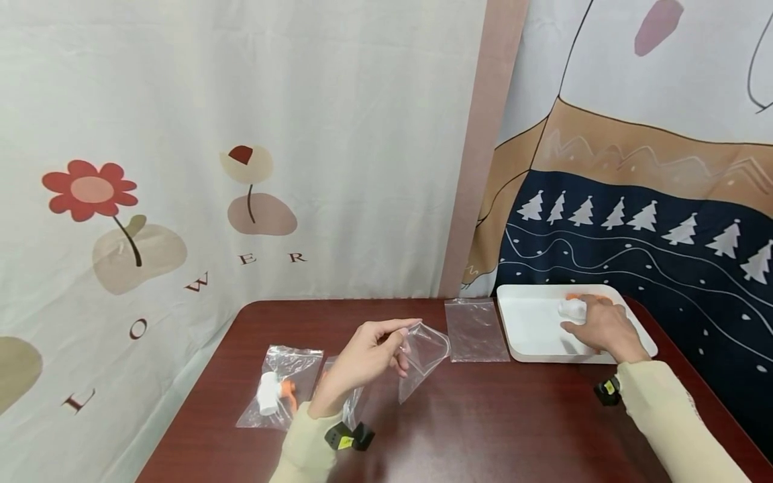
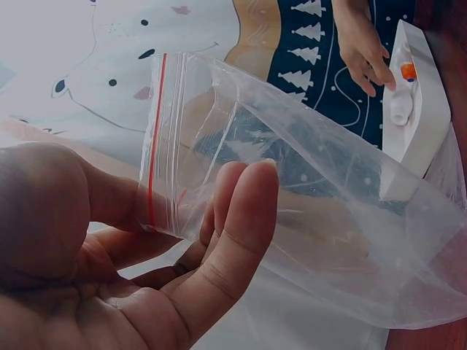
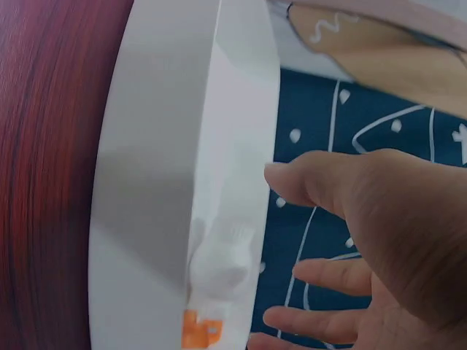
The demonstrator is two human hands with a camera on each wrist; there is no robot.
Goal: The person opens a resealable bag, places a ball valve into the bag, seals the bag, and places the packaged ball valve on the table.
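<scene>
My left hand (image 1: 367, 355) pinches a clear zip bag (image 1: 427, 352) near its red-striped seal (image 2: 156, 146), and the bag hangs to the right of the fingers. Over the white tray (image 1: 524, 330) at the right, my right hand (image 1: 608, 327) reaches down with fingers spread and holds nothing. Below it in the tray lies a small white plastic bottle (image 3: 222, 259), with an orange piece (image 3: 201, 330) at one end. In the right wrist view the fingers are apart from the bottle. The hand hides part of the tray's contents in the head view.
At the table's left lies a zip bag (image 1: 296, 359) holding a white bottle (image 1: 268, 394) and an orange part (image 1: 288, 391). Another bag (image 1: 353, 406) is partly hidden behind my left wrist. A flat clear bag (image 1: 477, 330) lies beside the tray. Curtains hang behind the table (image 1: 471, 416).
</scene>
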